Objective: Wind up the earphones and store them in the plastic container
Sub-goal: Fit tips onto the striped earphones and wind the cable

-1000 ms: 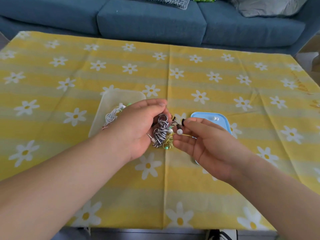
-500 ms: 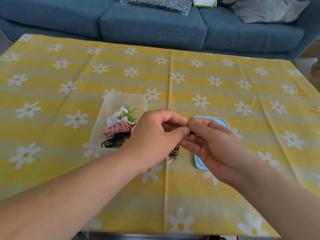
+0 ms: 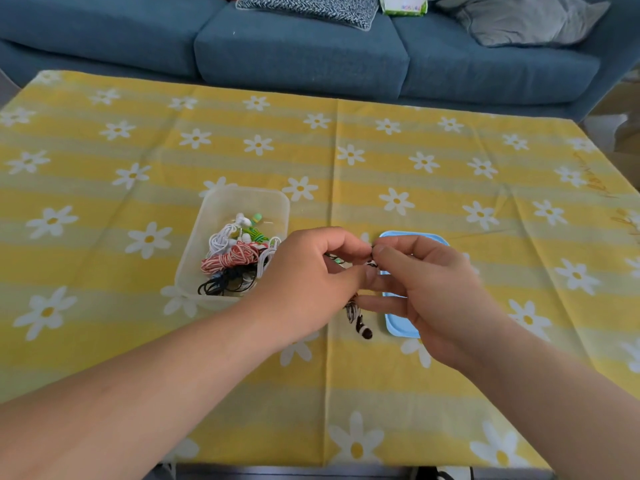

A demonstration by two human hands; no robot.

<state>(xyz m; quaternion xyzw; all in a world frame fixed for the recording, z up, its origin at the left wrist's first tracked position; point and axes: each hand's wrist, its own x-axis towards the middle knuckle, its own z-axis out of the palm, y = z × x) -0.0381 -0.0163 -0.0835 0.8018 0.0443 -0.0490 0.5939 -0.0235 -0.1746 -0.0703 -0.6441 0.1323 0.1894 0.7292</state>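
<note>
I have both hands meeting over the middle of the worktop (image 3: 450,188). The left hand (image 3: 311,282) and right hand (image 3: 433,289) each have their fingers (image 3: 391,249) curled in, pinching the top of the striped earphones (image 3: 356,317) between thumb and fingertips. The wound bundle hangs at 6 o'clock from that pinch, just above the cloth. I judge the two-handed grip is there to tuck the loose end into the coil so it will not spring apart; the exact tuck is hidden behind the knuckles.

The plastic container (image 3: 242,199) sits at 9 o'clock of the left hand, just beside it and open, so the drop should be a short sideways move. It already holds a red-and-white coil (image 3: 232,259), a white coil (image 3: 221,239), a black coil (image 3: 221,284) and a green pair (image 3: 254,233). The blue lid (image 3: 400,325) lies at 3 o'clock under the right hand, parked close for closing later.
</note>
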